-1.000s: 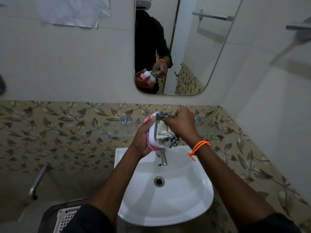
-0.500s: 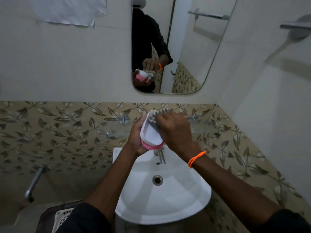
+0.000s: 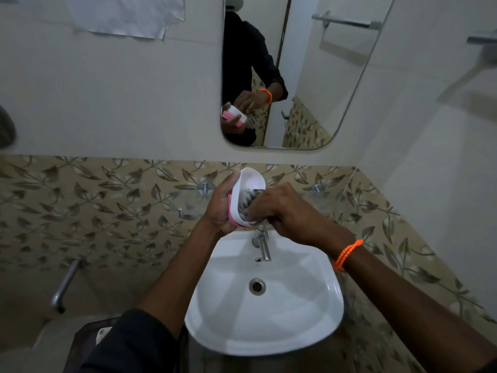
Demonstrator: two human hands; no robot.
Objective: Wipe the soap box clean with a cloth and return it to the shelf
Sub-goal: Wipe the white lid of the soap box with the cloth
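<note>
A white soap box (image 3: 250, 181) with a pink base stands tilted on its end above the sink, hollow side facing right. My left hand (image 3: 221, 205) grips it from the left side and behind. My right hand (image 3: 279, 204) presses a grey-and-white checked cloth (image 3: 248, 201) into the lower half of the box's hollow; most of the cloth is hidden under my fingers. A glass shelf (image 3: 325, 199) on chrome mounts runs along the leaf-patterned wall just behind both hands.
A white basin (image 3: 304, 319) with a chrome tap (image 3: 262, 244) sits directly below my hands. A mirror (image 3: 322, 76) hangs on the wall above. At the lower left are a chrome pipe (image 3: 64, 286) and a dark bin with a white basket.
The box has turned so its hollow faces me and my right hand. The cloth, first draped over the outside, is now pushed down inside the box. Both hands stayed above the tap.
</note>
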